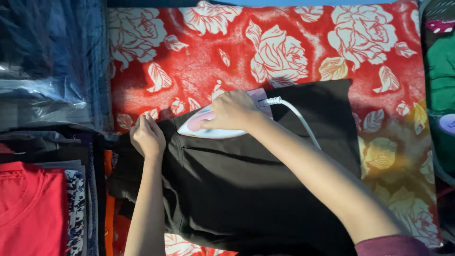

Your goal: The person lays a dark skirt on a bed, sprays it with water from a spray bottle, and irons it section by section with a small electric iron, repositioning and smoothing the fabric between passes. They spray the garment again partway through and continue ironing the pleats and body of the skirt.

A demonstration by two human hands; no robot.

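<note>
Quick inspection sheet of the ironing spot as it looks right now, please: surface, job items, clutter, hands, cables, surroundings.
Surface: red rose-print cloth, wrinkled, covers the work area.
Job's things: black garment spread flat; white and pink iron on its upper edge.
Clutter: nothing seen on the cloth besides these.
Grippers: right hand grips the iron; left hand presses the garment's left edge.
Cables: white cord trails from the iron across the garment.
Surroundings: stacked folded clothes left, with a plastic-wrapped bundle above; green fabric right.

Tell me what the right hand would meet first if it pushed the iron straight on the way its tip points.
Heading left, the iron under the right hand would likely meet the left hand first, resting on the black garment.
</note>
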